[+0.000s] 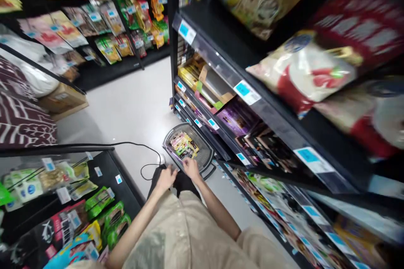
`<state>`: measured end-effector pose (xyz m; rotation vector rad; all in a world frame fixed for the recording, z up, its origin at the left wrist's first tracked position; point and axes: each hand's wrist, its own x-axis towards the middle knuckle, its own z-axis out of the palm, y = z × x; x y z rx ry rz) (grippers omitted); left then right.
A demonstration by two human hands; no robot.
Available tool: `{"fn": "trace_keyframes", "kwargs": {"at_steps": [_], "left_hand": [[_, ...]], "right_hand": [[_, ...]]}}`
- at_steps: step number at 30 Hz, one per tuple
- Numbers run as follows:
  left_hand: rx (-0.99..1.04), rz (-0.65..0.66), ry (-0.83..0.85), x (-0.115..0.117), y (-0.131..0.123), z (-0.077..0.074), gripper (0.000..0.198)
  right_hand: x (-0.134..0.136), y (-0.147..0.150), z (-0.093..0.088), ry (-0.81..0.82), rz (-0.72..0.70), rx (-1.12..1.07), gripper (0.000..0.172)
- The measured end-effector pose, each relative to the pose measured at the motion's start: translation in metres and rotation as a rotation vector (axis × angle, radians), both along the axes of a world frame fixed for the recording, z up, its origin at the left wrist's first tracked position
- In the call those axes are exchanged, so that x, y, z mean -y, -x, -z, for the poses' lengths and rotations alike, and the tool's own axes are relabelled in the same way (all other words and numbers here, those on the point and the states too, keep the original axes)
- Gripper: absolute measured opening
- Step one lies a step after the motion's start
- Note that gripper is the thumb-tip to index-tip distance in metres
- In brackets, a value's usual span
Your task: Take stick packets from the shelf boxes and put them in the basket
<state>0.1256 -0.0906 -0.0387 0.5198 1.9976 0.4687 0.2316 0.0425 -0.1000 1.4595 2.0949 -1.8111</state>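
Nearest the camera, a red-and-white bag (pixel 315 67) lies on a black shelf (pixel 217 21) at right. Below, a grey basket (pixel 205 151) stands on the floor (pixel 126 117), with colourful packets (pixel 183 145) inside it. The right hand (pixel 191 169) is at the basket's near rim, fingers bent; whether it grips anything cannot be told. The left hand (pixel 167 178), fingers curled, is beside dark trousers (pixel 154 183), its closure likewise unclear.

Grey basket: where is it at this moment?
In the head view, the grey basket sits just below centre on the pale floor, left of the black shelving, with the right hand at its near edge.
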Motion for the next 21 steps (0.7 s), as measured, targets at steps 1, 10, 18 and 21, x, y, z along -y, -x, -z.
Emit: {"fn": "trace_keyframes", "kwargs": {"at_steps": [1, 10, 18, 21], "left_hand": [[0.108, -0.117, -0.066, 0.004, 0.0, -0.007, 0.043], [0.645, -0.728, -0.463, 0.038, -0.015, -0.033, 0.026], [0.67, -0.561, -0.556, 0.015, -0.008, -0.064, 0.037], [0.687, -0.363, -0.656, 0.003, -0.014, -0.084, 0.061]], "right_hand": [[0.002, -0.007, -0.021, -0.044, -0.025, -0.078, 0.016], [0.041, -0.093, -0.102, -0.166, 0.288, -0.414, 0.008], [0.082, -0.068, -0.104, 0.447, 0.805, -0.651, 0.05], [0.07, -0.042, -0.127, 0.433, 0.958, -0.77, 0.045]]}}
